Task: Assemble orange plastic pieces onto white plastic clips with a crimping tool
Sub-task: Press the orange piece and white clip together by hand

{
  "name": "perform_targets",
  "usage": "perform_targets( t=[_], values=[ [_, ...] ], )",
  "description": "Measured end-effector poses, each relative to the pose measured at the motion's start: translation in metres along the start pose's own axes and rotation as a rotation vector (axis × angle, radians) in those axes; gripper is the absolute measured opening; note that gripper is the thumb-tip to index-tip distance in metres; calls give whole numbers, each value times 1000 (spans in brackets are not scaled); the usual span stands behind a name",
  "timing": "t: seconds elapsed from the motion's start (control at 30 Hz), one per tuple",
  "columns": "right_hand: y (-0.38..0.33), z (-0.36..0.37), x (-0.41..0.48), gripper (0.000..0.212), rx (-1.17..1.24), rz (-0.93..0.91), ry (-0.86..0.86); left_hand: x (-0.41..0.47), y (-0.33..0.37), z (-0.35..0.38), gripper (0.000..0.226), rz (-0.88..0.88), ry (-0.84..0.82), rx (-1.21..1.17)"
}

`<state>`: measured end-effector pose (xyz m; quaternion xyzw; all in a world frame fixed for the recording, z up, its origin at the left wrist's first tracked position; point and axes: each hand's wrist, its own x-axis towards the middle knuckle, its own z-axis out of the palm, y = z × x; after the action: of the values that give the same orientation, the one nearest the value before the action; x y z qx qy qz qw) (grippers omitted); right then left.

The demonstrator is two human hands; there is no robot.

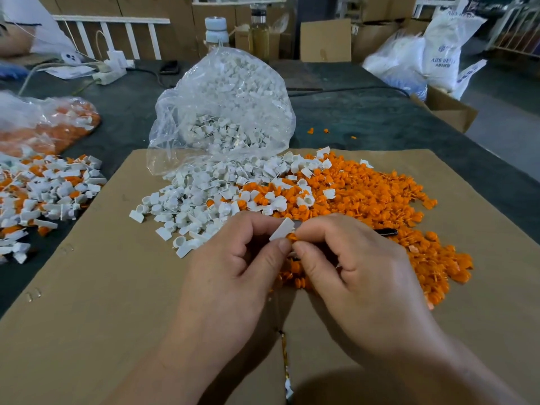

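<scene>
Above the cardboard sheet [117, 287], my left hand [233, 264] pinches a white clip [282, 229] between thumb and fingers. My right hand [344, 258] pinches a small orange piece [291, 237] against that clip. A dark tool handle [385, 232] pokes out behind my right hand; the rest of it is hidden. Loose white clips [198, 197] lie spilled on the cardboard ahead of my left hand. A broad pile of orange pieces [380, 200] spreads to the right.
A clear bag of white clips [228, 106] lies open at the cardboard's far edge. Joined white-and-orange parts [43, 194] are heaped at left, with a bag of more [49, 124] behind. Power strips, bottles, boxes and white sacks [423, 57] stand farther back.
</scene>
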<state>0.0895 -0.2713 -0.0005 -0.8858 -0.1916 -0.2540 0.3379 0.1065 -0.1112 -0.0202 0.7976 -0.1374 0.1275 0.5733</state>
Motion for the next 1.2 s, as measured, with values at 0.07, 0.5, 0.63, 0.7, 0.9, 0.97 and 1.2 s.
perform_targets(
  t=[0.07,0.5,0.63,0.7,0.9,0.97,1.2],
  values=[
    [0,0,0,6,-51,-29,-2,-1,1,1,11,-20,-7,-8],
    [0,-3,-1,13,195,36,-40,-4,2,-1,18,-139,-91,-202],
    [0,-7,1,14,669,402,-150,-3,3,1,15,-95,-63,-209],
    [3,-8,4,13,880,541,-201,-3,4,0,12,-88,-94,-229],
    [10,-11,6,7,921,619,-326,-5,8,-1,18,-47,-100,-98],
    [11,-10,5,7,931,623,-318,-4,10,0,22,-35,-92,-64],
    [13,-11,6,17,828,599,-392,-3,8,1,26,-98,-75,-149]
  ],
)
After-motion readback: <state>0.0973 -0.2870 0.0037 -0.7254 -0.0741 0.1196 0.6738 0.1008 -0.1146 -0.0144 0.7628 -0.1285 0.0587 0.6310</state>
